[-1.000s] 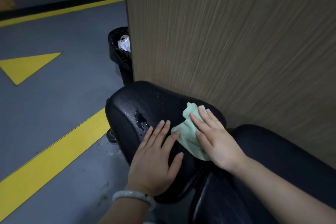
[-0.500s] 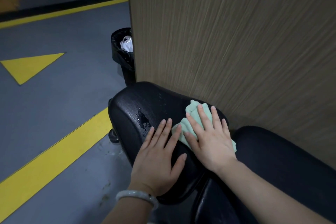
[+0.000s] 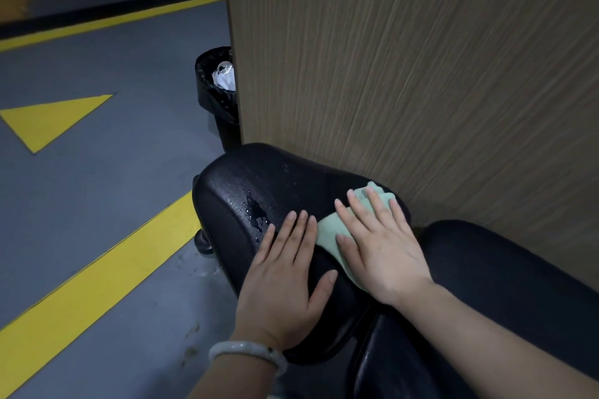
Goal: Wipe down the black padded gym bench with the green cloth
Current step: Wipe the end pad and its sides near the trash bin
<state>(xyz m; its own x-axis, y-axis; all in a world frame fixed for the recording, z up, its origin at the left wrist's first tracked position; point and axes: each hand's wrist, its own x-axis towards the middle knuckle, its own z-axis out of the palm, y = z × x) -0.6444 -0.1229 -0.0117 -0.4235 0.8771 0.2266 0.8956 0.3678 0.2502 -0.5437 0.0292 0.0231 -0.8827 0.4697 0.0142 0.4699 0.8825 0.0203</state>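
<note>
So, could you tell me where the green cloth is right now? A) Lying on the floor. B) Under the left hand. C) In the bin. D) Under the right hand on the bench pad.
D: the green cloth lies flat under the right hand on the black bench pad; the left hand rests on bare pad.

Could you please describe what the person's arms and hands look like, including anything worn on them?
Both forearms are bare, with no sleeves or gloves in view. The left hand has a pale, glossy, rounded bangle at its wrist. The right hand wears nothing visible; no rings show.
</note>
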